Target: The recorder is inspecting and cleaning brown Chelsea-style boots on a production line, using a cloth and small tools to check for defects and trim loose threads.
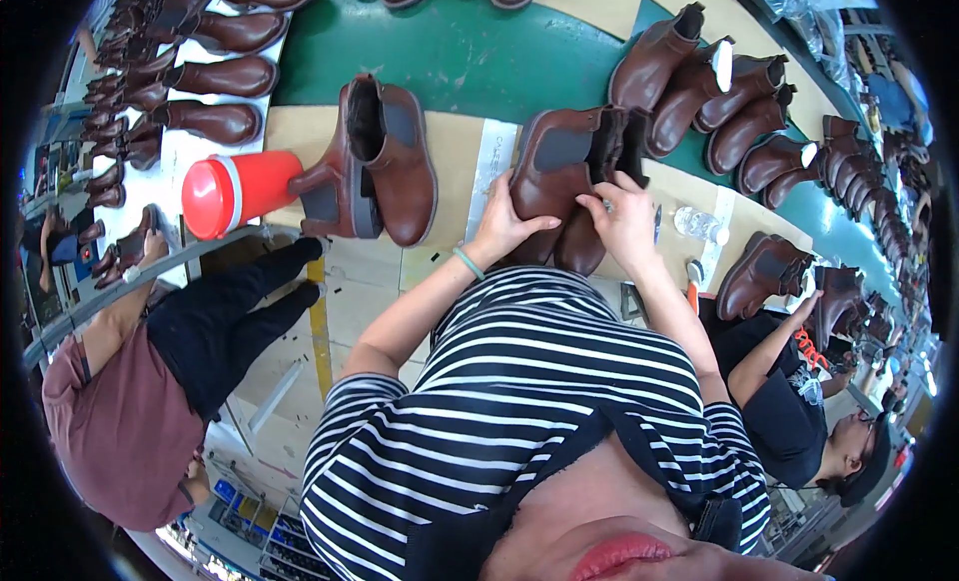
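In front of me is a brown ankle boot [549,181] with a dark elastic side panel, tilted on the bench's edge. My left hand [507,223] grips it at the lower side, thumb spread along the leather. My right hand [623,223] is closed in a pinch against the boot's edge by the opening. Whether a small thing sits between those fingertips is hidden. A second brown boot [579,243] rests right beside the first, below my right hand. To the left stands another pair of brown boots [402,196], apart from my hands.
A red lidded jug [268,183] stands left of that pair. On the right lie a clear plastic bottle [701,224] and a pen [657,223]. More brown boots [739,111] line the green bench [440,56]. One person [125,431] stands left, another [789,411] handles boots at right.
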Available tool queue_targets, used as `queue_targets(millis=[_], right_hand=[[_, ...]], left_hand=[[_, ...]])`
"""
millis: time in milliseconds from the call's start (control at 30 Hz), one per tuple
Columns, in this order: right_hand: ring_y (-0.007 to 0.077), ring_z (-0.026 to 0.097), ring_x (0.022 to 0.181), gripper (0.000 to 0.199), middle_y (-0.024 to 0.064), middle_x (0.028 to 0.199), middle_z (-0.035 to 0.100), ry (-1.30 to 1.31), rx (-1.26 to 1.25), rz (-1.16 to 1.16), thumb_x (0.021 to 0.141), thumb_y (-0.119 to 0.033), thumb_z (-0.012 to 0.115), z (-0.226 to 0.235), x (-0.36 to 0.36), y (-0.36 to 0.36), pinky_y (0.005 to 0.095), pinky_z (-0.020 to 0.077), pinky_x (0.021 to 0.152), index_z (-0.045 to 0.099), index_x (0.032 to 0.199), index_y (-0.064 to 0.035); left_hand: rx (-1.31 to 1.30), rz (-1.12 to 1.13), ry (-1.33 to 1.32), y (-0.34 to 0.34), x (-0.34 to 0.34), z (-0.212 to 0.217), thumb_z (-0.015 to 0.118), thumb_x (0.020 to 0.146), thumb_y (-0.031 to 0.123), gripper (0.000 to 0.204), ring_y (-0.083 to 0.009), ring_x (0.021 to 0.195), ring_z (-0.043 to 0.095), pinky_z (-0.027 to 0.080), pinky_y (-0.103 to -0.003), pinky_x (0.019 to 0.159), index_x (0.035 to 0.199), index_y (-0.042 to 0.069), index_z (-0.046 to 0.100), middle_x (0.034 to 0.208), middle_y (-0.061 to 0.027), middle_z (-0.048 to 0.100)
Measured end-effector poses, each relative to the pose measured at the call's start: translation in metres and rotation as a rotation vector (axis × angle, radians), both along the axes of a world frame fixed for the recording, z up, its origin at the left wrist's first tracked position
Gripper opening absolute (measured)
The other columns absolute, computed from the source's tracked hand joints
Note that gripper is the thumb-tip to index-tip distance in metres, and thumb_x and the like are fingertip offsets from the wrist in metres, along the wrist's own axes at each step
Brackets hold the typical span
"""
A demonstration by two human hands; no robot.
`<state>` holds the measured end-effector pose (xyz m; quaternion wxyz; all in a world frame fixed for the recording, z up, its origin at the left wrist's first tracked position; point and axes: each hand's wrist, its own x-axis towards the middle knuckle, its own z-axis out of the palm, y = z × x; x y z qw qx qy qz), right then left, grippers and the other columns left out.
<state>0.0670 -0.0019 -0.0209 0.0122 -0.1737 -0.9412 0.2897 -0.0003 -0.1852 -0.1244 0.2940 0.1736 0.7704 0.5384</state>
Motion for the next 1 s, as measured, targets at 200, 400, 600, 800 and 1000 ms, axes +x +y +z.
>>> queue_targets(millis=[200,400,600,800,1000], right_hand=[[0.0355,0.062,0.078,0.015,0.0144,0.082,0.059,0.069,-0.037,0.037,0.076,-0.019,0.071,0.02,-0.073,0.007,0.044,0.0493,0.068,0.069,0.079,-0.0043],[0.0363,0.063,0.086,0.026,0.0194,0.09,0.063,0.155,-0.15,-0.167,0.071,-0.023,0.076,-0.001,-0.159,0.054,0.0422,0.0498,0.076,0.072,0.086,-0.002],[0.034,0.063,0.094,0.027,0.0214,0.101,0.065,0.231,-0.089,-0.357,0.07,-0.023,0.078,-0.054,-0.201,0.098,0.0396,0.0495,0.082,0.072,0.084,-0.0009],[0.0314,0.059,0.104,0.034,0.0123,0.111,0.059,0.36,-0.033,-0.292,0.076,-0.013,0.072,-0.04,-0.195,0.104,0.036,0.0473,0.091,0.069,0.11,-0.0138],[0.0137,0.058,0.074,0.032,0.0045,0.092,0.059,0.309,-1.21,-0.476,0.076,0.001,0.06,-0.021,-0.114,0.107,0.0243,0.0462,0.067,0.064,0.107,0.0013]], left_hand=[[-0.011,0.039,0.137,0.001,-0.045,0.014,0.086,0.063,0.04,0.102,-0.0359,0.117,0.046,0.04,-0.041,0.1,0.135,-0.009,0.033,0.124,-0.024,0.043],[-0.178,0.087,0.42,0.044,-0.132,-0.005,0.078,0.071,0.049,0.103,-0.0401,0.122,0.039,0.034,-0.044,0.104,0.143,-0.004,0.027,0.134,-0.0255,0.035],[-0.159,-0.163,0.381,0.102,-0.216,-0.045,0.075,0.071,0.053,0.119,-0.0412,0.141,0.016,0.017,-0.056,0.111,0.15,0.005,0.001,0.152,-0.0235,0.016],[-0.317,-0.352,0.067,0.125,-0.242,-0.065,0.076,0.065,0.061,0.131,-0.0347,0.145,0.001,0.007,-0.056,0.113,0.15,0.005,-0.006,0.156,-0.0213,0.009],[-0.146,-0.249,0.191,0.137,-0.274,-0.042,0.079,0.07,0.041,0.094,-0.0324,0.126,0.048,0.037,-0.039,0.106,0.137,-0.01,0.037,0.132,-0.0285,0.05]])
